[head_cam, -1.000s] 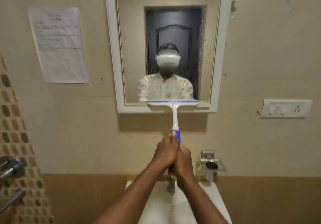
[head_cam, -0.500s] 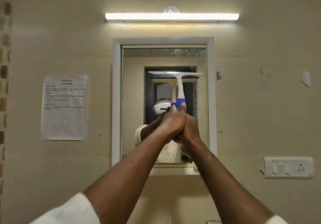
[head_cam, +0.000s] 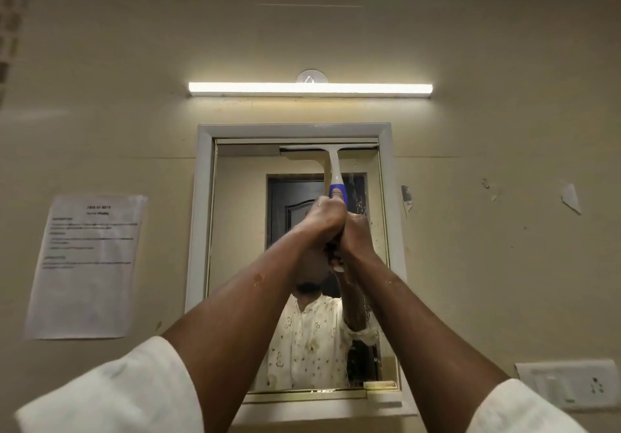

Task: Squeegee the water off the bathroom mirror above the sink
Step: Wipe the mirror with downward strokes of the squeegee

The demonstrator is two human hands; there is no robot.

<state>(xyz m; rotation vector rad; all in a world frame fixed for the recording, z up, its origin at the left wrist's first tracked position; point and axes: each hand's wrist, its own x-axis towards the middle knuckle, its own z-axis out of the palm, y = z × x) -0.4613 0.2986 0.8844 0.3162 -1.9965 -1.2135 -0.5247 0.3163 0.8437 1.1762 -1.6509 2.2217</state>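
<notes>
The white-framed mirror [head_cam: 202, 217] hangs on the beige wall straight ahead. A white squeegee with a blue grip [head_cam: 332, 165] is raised against the glass, its blade lying flat along the mirror's top edge, right of centre. My left hand [head_cam: 324, 222] and my right hand [head_cam: 356, 236] are clasped together around the lower handle, both arms stretched up. Water droplets and streaks show on the right side of the glass. The sink is out of view below.
A lit tube light [head_cam: 311, 88] runs above the mirror. A printed paper sheet [head_cam: 87, 264] is stuck to the wall at the left. A white switch and socket plate [head_cam: 571, 389] sits low on the right. Brown tiles edge the far left.
The squeegee went from the mirror's bottom edge up to its top edge, both hands still around the handle. The view tilted upward, so the sink and tap dropped out of sight.
</notes>
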